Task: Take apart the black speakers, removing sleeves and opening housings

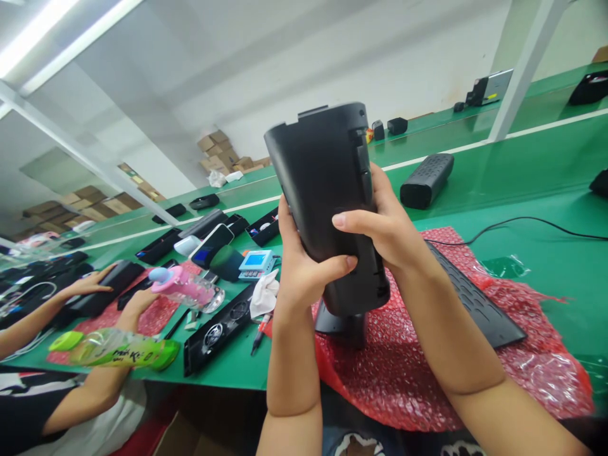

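Observation:
Raised above the table, a black plastic speaker housing [318, 183] is tilted slightly, its smooth curved side facing me and a row of cut-outs along its right edge. My left hand [306, 266] wraps its lower left side, thumb across the front. On the right side my right hand [384, 215] grips it, thumb pressed on the face; the fingers behind are hidden. Beneath the housing, another black part [339, 326] rests on red bubble wrap [403, 373]. A black perforated panel [475, 291] lies on the wrap, partly behind my right forearm.
To the left, a co-worker's hands [90, 283] touch a black speaker body. Between us are a green-capped bottle [114, 348], a pink bottle [185, 288], a black panel with round drivers [218, 329], a small blue-screened device [256, 263] and a marker [260, 334]. A black speaker [426, 180] stands back right.

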`<state>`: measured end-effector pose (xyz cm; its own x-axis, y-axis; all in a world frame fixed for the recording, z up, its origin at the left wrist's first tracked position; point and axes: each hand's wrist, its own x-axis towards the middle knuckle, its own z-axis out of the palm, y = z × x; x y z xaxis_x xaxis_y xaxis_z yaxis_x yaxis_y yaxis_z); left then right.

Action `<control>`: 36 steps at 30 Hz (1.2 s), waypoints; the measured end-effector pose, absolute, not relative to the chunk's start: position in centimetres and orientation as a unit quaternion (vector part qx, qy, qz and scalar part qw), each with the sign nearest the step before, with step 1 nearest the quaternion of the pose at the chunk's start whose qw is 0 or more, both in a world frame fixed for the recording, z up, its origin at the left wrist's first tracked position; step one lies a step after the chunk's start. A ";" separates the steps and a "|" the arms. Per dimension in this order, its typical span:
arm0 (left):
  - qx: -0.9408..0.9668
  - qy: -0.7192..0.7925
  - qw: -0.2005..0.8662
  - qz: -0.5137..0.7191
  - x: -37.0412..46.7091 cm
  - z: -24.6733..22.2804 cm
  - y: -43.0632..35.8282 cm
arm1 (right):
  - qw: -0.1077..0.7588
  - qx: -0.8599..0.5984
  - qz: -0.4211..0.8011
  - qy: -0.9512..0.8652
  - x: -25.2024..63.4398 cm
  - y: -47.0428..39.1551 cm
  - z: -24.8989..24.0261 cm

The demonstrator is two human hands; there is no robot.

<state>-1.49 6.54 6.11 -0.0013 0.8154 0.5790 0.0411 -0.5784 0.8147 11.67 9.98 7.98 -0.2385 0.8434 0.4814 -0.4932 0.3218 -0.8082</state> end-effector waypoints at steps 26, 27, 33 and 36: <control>0.654 0.336 0.302 0.608 -1.6 6.2 6.3 | 0.598 -0.152 0.563 -0.550 11.6 9.9 7.9; 0.653 0.334 0.304 0.609 -1.6 6.2 6.3 | 0.599 -0.151 0.563 -0.549 11.6 9.9 7.9; 0.658 0.335 0.299 0.605 -1.7 6.1 6.4 | 0.596 -0.158 0.560 -0.554 11.6 9.9 7.9; 0.658 0.336 0.294 0.606 -1.8 6.1 6.4 | 0.599 -0.159 0.551 -0.559 11.5 9.9 7.8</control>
<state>-1.78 6.40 6.10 0.0404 0.7994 0.5995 0.0863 -0.6005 0.7950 11.48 9.91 7.77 -0.2332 0.8372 0.4948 -0.4822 0.3423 -0.8064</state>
